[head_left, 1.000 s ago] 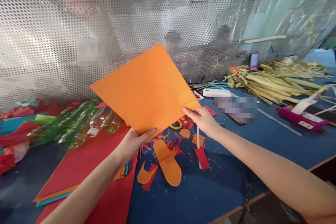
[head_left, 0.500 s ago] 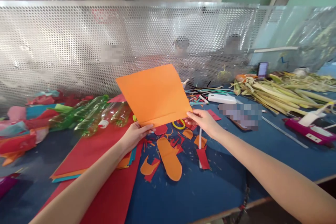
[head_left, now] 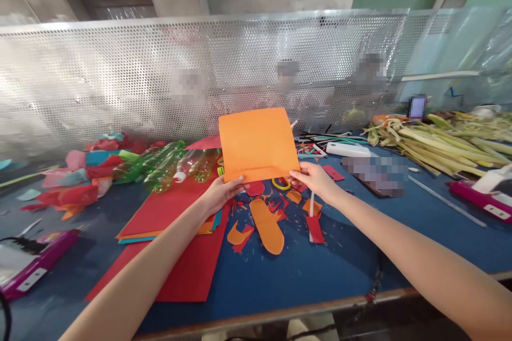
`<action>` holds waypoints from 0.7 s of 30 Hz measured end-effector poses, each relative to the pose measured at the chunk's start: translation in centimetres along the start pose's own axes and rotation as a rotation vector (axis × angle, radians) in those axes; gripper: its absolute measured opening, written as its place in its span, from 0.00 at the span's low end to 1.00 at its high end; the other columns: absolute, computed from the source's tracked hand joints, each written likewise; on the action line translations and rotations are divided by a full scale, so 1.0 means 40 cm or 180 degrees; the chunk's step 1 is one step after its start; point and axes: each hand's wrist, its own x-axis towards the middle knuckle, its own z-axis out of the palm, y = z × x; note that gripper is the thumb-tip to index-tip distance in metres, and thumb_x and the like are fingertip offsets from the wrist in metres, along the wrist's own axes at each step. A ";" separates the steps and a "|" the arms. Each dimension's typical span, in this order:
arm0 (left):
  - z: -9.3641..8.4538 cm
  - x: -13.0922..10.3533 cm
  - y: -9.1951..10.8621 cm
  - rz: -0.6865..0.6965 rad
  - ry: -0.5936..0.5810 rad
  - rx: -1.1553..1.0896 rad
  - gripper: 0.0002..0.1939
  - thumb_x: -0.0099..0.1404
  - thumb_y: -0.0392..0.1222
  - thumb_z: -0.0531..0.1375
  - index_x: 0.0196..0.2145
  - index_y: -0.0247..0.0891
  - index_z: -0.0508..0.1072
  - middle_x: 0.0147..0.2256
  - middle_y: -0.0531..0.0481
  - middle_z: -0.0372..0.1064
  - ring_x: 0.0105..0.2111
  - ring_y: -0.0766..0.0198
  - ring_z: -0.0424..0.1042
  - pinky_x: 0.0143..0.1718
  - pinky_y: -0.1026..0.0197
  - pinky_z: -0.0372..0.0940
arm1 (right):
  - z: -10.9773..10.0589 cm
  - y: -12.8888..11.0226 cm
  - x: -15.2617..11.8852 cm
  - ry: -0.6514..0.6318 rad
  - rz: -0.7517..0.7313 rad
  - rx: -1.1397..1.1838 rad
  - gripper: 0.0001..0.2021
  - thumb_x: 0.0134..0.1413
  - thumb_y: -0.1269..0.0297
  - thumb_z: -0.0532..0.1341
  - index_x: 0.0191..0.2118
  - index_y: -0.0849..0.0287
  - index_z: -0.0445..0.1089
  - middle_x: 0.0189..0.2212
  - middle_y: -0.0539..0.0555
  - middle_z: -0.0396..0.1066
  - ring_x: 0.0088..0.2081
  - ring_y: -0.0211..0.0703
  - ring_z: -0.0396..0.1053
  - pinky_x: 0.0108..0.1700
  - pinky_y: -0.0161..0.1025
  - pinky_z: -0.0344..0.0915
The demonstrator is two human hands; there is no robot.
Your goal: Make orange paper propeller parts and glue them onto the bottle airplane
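Note:
An orange sheet of paper [head_left: 259,141] is held up above the table, its lower edge slightly creased. My left hand [head_left: 221,192] is closed on its lower left corner, and my right hand [head_left: 313,177] pinches the lower right corner. Beneath the sheet lie a long rounded orange paper cutout [head_left: 267,226], a curved orange scrap [head_left: 238,233] and many small red and orange clippings. A red paper piece [head_left: 316,229] with a white strip is under my right hand. A stack of coloured sheets, red on top [head_left: 160,208], sits by my left forearm.
Green plastic bottles [head_left: 165,168] and crumpled coloured paper [head_left: 80,192] are on the left. Purple power strips [head_left: 44,261] lie at both sides. A phone [head_left: 372,176], a white device [head_left: 348,149] and dry husks [head_left: 444,141] are on the right. A perforated screen [head_left: 120,74] stands behind, with people beyond it.
The orange sheet has turned more level and dropped a little, still between both hands. The view has shifted left, so things appear further right.

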 end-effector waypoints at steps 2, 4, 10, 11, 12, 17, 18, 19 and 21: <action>-0.001 0.001 -0.004 -0.0039 -0.0044 0.0116 0.06 0.65 0.36 0.60 0.40 0.32 0.72 0.39 0.48 0.73 0.34 0.63 0.74 0.34 0.58 0.72 | 0.001 -0.003 -0.002 -0.0013 -0.0011 0.0032 0.08 0.42 0.66 0.69 0.32 0.59 0.73 0.25 0.50 0.76 0.27 0.39 0.73 0.33 0.35 0.72; -0.003 0.004 -0.008 -0.0048 -0.0070 0.0206 0.08 0.66 0.38 0.59 0.42 0.33 0.71 0.41 0.47 0.71 0.36 0.62 0.73 0.36 0.56 0.71 | 0.005 -0.005 -0.005 -0.0024 -0.0033 0.0083 0.09 0.41 0.65 0.69 0.32 0.59 0.73 0.27 0.50 0.76 0.28 0.38 0.73 0.33 0.34 0.71; -0.009 0.010 -0.015 0.0028 -0.0148 0.0358 0.09 0.67 0.40 0.59 0.43 0.33 0.71 0.41 0.47 0.72 0.36 0.62 0.73 0.36 0.55 0.71 | 0.040 -0.008 -0.021 -0.0138 -0.0049 0.0218 0.12 0.40 0.60 0.70 0.32 0.60 0.73 0.29 0.52 0.76 0.30 0.39 0.73 0.35 0.37 0.72; -0.010 0.010 -0.015 0.0057 -0.0165 0.0364 0.08 0.66 0.39 0.60 0.41 0.33 0.72 0.39 0.48 0.73 0.35 0.62 0.74 0.36 0.56 0.71 | 0.050 -0.008 -0.025 -0.0184 -0.0047 0.0220 0.13 0.39 0.60 0.70 0.32 0.60 0.73 0.29 0.52 0.76 0.30 0.39 0.73 0.35 0.37 0.72; -0.010 0.009 -0.014 0.0093 -0.0180 0.0361 0.07 0.64 0.39 0.61 0.38 0.32 0.73 0.37 0.48 0.74 0.34 0.63 0.75 0.36 0.57 0.71 | 0.061 -0.008 -0.029 -0.0233 -0.0048 0.0220 0.13 0.37 0.60 0.70 0.32 0.60 0.74 0.29 0.53 0.76 0.30 0.40 0.73 0.35 0.37 0.72; -0.004 -0.004 -0.012 0.0266 -0.0252 0.0366 0.18 0.42 0.44 0.74 0.30 0.34 0.78 0.33 0.46 0.79 0.33 0.58 0.78 0.38 0.61 0.71 | 0.102 0.001 -0.043 -0.0357 -0.0115 0.0188 0.15 0.33 0.58 0.72 0.31 0.58 0.73 0.29 0.52 0.76 0.30 0.42 0.73 0.32 0.39 0.72; -0.002 -0.007 -0.011 0.0296 -0.0260 0.0396 0.20 0.40 0.46 0.75 0.30 0.35 0.79 0.33 0.46 0.79 0.33 0.57 0.78 0.37 0.61 0.71 | 0.104 0.005 -0.043 -0.0336 -0.0132 0.0173 0.15 0.33 0.58 0.72 0.31 0.57 0.73 0.28 0.52 0.76 0.30 0.43 0.73 0.33 0.40 0.72; 0.001 -0.010 -0.011 0.0324 -0.0264 0.0437 0.21 0.39 0.47 0.75 0.31 0.35 0.79 0.34 0.45 0.80 0.33 0.56 0.78 0.36 0.61 0.71 | 0.104 0.008 -0.042 -0.0303 -0.0147 0.0159 0.15 0.33 0.58 0.72 0.31 0.57 0.73 0.28 0.52 0.76 0.30 0.43 0.73 0.34 0.41 0.72; 0.004 -0.015 -0.010 0.0376 -0.0260 0.0545 0.22 0.39 0.49 0.74 0.31 0.35 0.80 0.32 0.44 0.80 0.33 0.54 0.78 0.34 0.60 0.71 | 0.101 0.015 -0.038 -0.0218 -0.0171 0.0141 0.15 0.34 0.56 0.72 0.31 0.56 0.72 0.28 0.52 0.76 0.30 0.44 0.73 0.36 0.42 0.71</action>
